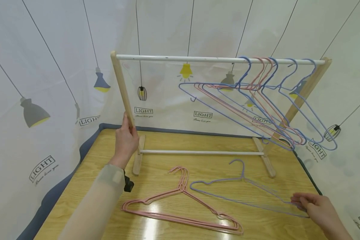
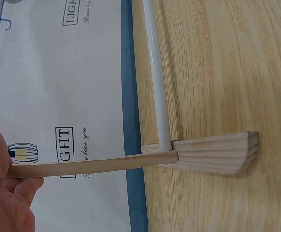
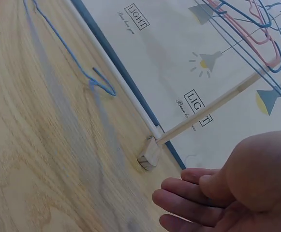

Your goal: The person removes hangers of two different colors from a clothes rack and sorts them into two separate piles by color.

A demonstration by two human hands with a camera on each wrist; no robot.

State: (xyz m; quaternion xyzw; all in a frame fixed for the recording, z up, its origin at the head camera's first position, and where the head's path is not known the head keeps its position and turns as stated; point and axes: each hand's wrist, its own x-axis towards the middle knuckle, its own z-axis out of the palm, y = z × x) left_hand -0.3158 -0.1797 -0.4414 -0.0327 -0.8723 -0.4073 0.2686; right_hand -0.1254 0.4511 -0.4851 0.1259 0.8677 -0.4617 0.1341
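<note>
My left hand (image 1: 126,140) grips the left wooden post (image 1: 122,91) of a hanger rack, thumb and fingers on either side in the left wrist view. My right hand (image 1: 319,210) is beside the right end of a blue hanger (image 1: 219,196) on the table; its fingers (image 3: 188,195) are extended and overlap that end in the head view. In the right wrist view the hanger is partly blurred, and nothing shows between fingers and thumb. Left of it lies a stack of pink hangers (image 1: 168,216). Several blue and pink hangers (image 1: 243,71) hang at the rack's right.
The rack has a white top rail (image 1: 168,58), a white lower bar (image 1: 198,152) and wooden feet (image 1: 264,158) on the wood-grain table (image 1: 93,186). Behind stands a white curtain (image 1: 63,26) printed with lamps. A black wrist device (image 1: 128,183) sits at the left sleeve.
</note>
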